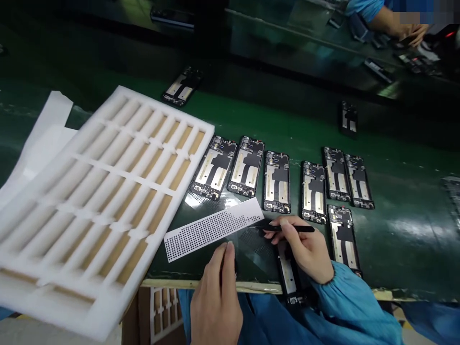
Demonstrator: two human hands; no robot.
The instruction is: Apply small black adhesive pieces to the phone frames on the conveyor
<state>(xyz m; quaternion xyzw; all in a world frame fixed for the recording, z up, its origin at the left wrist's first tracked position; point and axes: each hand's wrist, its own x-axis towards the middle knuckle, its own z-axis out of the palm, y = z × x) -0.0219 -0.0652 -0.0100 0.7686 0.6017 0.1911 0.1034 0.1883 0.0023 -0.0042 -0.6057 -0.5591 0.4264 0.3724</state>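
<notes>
The glossy green table (395, 268) ran across our view, with a white foam tray (165, 108) at nine o'clock, its slots showing tan card beneath. Black-and-gold phone frames (276, 182) lay in a loose row at twelve o'clock. Our right hand (300, 249) pinched slim black tweezers (294, 229), its fingers (283, 223) clamped on the shaft, the long axis running nearly level, tip pointing to nine o'clock. Just beside that tip lay a white strip dotted with black squares (212, 230). Our left hand (215, 297) sat at six o'clock by the table's front edge, fingers (228, 254) together; whether they gripped anything, we could not tell. A co-worker's hand (406, 31) showed at one o'clock.
</notes>
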